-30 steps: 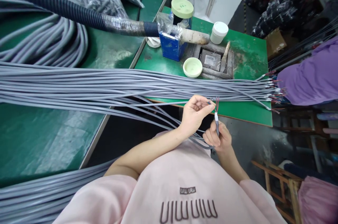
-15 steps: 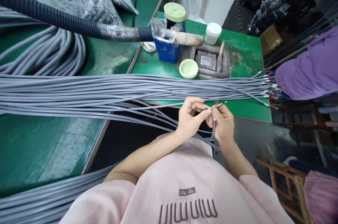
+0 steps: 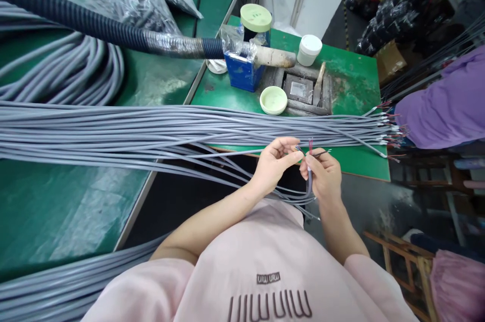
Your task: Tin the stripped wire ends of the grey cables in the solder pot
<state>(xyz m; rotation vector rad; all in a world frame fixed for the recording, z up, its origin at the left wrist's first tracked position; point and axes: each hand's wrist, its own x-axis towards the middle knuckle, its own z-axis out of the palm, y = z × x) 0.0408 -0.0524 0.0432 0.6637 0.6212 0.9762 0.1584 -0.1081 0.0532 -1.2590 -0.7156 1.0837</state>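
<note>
Between thumb and fingers, my right hand (image 3: 324, 173) grips the end of a grey cable (image 3: 309, 184), its outer jacket stripped back. Thin wires fan out from that end: red wires (image 3: 310, 145) point away from me, and dark wires (image 3: 323, 152) lie to the right across my fingers. My left hand (image 3: 273, 163) is closed at the left side of the cable end, thumb and fingers at a small bunch of thin wires (image 3: 299, 149). Just beyond both hands lies a thick bundle of grey cables (image 3: 182, 127), with stripped wire ends (image 3: 390, 132) at the right.
Behind the bundle stand a soldering pot (image 3: 299, 88) with a brush (image 3: 319, 82), a pale green dish (image 3: 273, 100), a white tub (image 3: 309, 50) and a blue box (image 3: 242, 73) under a ribbed hose (image 3: 94, 29). A person in a purple garment (image 3: 443, 99) is at the right.
The wires at the cable end are spread further apart, with dark ones now reaching out to the right. My left thumb has drawn slightly away from my right hand.
</note>
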